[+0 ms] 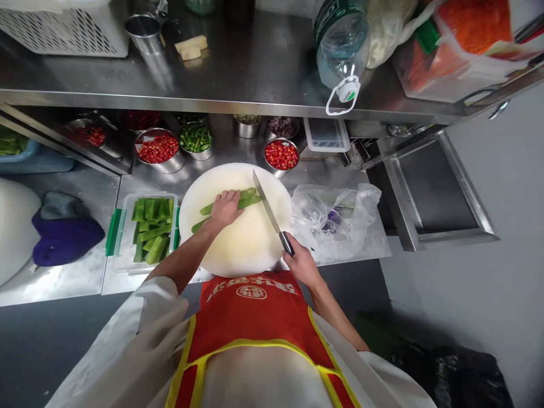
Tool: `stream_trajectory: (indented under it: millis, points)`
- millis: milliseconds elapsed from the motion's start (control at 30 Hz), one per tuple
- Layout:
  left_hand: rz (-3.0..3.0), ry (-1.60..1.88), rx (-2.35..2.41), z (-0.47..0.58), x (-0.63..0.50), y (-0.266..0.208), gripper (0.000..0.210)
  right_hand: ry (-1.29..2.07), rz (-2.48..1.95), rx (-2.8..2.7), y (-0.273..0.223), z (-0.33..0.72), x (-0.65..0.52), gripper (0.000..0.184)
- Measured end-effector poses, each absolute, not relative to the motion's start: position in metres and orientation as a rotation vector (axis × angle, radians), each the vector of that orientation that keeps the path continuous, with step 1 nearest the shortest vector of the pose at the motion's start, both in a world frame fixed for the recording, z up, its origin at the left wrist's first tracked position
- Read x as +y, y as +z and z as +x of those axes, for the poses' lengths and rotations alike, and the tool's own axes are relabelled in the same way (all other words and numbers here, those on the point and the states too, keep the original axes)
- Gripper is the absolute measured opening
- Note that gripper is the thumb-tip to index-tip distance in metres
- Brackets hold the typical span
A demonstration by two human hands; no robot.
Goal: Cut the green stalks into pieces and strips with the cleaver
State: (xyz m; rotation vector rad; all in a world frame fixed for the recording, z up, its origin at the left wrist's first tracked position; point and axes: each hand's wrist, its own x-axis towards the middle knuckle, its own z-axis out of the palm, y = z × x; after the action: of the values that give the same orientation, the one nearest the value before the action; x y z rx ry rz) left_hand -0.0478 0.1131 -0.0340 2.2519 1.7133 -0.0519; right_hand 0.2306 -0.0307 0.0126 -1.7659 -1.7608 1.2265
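Note:
Long green vegetable strips (pixel 250 202) lie across a round white cutting board (pixel 242 249). My left hand (pixel 226 208) rests on them with its fingers bent together, holding them down; part of the strips is hidden under it. In my right hand (pixel 301 262) is the black handle of a kitchen knife (pixel 267 205). Its blade slants up and left over the board, just right of the strips' ends, with the tip near the far rim. Left of the board, a clear tub (pixel 123 262) with green clips holds several cut green pieces (pixel 153 229).
Behind the board stand metal cups of chopped red peppers (pixel 158 148), green peppers (pixel 195 137) and more red pieces (pixel 281 154). A clear plastic bag (pixel 357 221) lies to the right. Overhead, a steel shelf (pixel 255 62) carries a large bottle (pixel 342 51) and a white basket (pixel 97 28).

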Motion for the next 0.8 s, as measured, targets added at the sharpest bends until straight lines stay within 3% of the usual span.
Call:
stream_trajectory:
  millis: [200,400,800]
  points:
    - [2.255,-0.072,1.749,-0.045,0.114,-0.034,0.060,1.210,-1.756,-1.845,0.012,0.234,-0.028,0.064]
    - [2.289,-0.013,1.731,-0.049,0.113,-0.042,0.061,1.453,-1.808,-1.724,0.018,0.223,-0.012,0.055]
    - [2.265,-0.065,1.717,-0.050,0.112,-0.038,0.060,1.578,-1.683,-1.569,0.033,0.226,-0.015,0.051]
